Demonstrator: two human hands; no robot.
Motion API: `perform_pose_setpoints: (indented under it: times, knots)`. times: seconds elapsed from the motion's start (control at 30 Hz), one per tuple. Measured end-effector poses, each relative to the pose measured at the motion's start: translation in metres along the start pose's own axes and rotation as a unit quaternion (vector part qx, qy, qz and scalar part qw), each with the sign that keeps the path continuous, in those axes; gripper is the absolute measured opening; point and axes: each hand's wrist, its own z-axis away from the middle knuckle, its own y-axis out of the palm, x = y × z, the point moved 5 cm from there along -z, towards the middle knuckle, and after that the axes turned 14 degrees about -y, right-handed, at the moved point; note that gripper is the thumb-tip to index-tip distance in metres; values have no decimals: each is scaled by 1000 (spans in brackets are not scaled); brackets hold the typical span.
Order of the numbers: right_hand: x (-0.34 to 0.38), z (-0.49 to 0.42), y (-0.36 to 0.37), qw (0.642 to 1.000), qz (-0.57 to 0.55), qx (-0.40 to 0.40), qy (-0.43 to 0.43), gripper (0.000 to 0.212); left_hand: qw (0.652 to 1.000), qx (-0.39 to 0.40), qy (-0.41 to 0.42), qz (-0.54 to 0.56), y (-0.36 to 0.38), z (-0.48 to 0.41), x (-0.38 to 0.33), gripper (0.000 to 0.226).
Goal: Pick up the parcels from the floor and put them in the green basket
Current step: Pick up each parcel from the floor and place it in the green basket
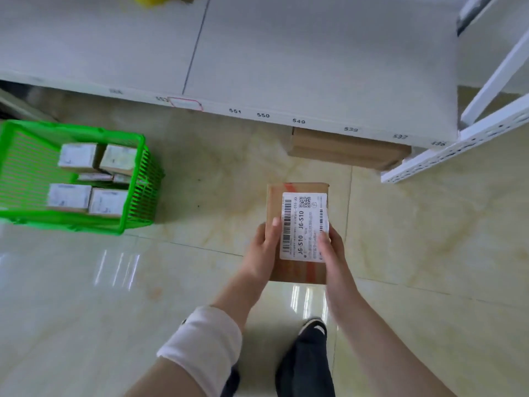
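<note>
We have one parcel (pixel 297 270) off the floor, left hand (pixel 262 250) and right hand (pixel 335 253) clamped on its sides, thumbs on top. Green basket (pixel 143 193) at left holds several boxes (pixel 107 200). Carton (pixel 346 151) under the shelf (pixel 315 81) probably remains.

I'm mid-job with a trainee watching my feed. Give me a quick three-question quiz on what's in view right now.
1. True or false: the left hand and the right hand both grip the labelled parcel.
2. The green basket stands: A) left of the parcel; B) right of it; C) beneath it.
3. Fill in: a brown box lies on the floor, partly under the white ____.
Key: 1 true; 2 A; 3 shelf.
</note>
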Motion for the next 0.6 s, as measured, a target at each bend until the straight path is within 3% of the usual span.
perform_pose_setpoints:
  times: [0.27,0.47,0.6]
  knots:
    - [-36,-1,209,999,22,32,13,58,994,-24,15,110,-214,7,-7,23]
    - [-51,-4,349,999,-12,50,10,57,990,-46,12,135,-350,15,-27,40]
    - [-47,-15,403,997,-12,68,36,41,987,-61,-8,149,-402,21,-47,45]
